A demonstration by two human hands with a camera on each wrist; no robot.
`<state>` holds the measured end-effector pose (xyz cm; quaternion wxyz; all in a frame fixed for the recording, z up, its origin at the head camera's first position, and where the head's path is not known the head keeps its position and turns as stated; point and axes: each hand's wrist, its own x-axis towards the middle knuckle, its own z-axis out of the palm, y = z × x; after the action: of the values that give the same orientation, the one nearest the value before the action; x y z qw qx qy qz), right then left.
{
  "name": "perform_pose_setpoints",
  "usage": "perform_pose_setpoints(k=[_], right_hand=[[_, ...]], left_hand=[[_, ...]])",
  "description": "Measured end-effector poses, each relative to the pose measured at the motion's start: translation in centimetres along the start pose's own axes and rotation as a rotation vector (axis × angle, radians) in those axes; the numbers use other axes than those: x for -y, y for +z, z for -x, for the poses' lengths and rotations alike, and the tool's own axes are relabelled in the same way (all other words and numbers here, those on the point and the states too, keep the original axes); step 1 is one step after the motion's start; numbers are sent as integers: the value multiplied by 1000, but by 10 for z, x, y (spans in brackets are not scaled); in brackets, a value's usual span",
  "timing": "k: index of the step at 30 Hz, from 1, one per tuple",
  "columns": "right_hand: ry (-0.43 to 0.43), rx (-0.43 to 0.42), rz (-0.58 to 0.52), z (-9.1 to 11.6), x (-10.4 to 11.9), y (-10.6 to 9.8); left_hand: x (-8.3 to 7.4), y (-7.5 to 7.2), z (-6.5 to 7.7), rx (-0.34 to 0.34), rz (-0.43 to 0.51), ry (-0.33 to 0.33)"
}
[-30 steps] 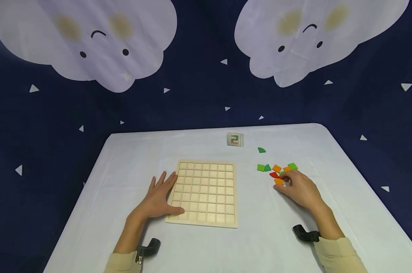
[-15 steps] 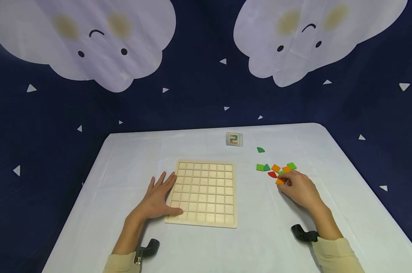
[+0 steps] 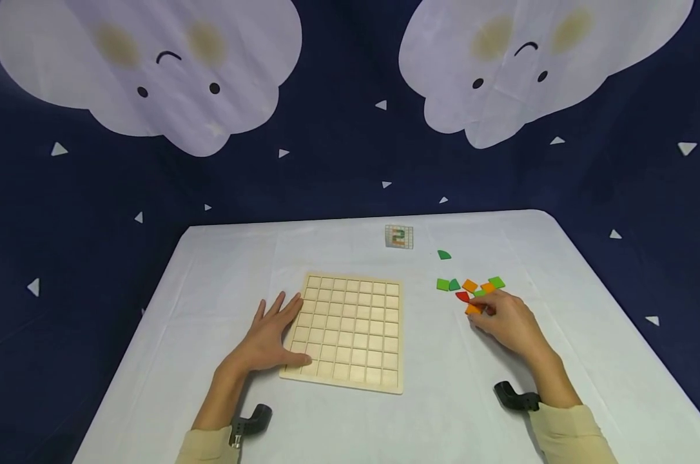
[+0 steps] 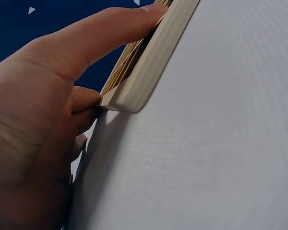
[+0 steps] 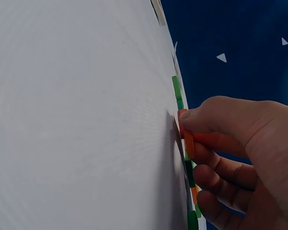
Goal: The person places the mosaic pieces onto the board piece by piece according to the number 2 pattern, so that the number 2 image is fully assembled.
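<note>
A pale wooden grid board (image 3: 350,335) lies on the white table, its squares bare. My left hand (image 3: 265,341) rests at its left side, fingers spread along the edge and thumb on the lower left corner; the left wrist view shows the thumb (image 4: 110,28) on the frame. To the right, my right hand (image 3: 512,325) pinches an orange square tile (image 3: 473,309) between thumb and fingers. In the right wrist view that tile (image 5: 189,145) stands at a slant; whether it touches the table I cannot tell. Beside the hand lie a red piece (image 3: 463,296) and other tiles, partly hidden by fingers.
Around the right hand are green squares (image 3: 443,284), orange squares (image 3: 470,285) and a dark green piece (image 3: 454,284). A green quarter-round piece (image 3: 444,254) lies farther back. Behind the board is a small card (image 3: 399,236) with a figure 2 pattern.
The board has turned slightly clockwise under my left hand. The orange tile in my right fingers shifted right a little, then back left. The red piece moved slightly.
</note>
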<state>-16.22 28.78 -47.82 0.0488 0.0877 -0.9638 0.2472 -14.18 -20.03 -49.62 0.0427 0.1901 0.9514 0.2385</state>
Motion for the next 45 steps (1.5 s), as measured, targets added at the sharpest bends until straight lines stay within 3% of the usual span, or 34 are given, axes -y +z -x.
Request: perform_pose_setpoints(k=[17,24,32,45], right_hand=[[-111,8,-95,-8,10,8],[-123,13,-99,-13,18,13],[-195,3,-108,-20,25,18],[-194,17,-140,-25,37,22]], left_hand=[[-3,0,1,-2,-6,13],[-4,0,2,-10,10,6],[-5,-1,1,-16,5,-8],[-4,1,2,-24,0,2]])
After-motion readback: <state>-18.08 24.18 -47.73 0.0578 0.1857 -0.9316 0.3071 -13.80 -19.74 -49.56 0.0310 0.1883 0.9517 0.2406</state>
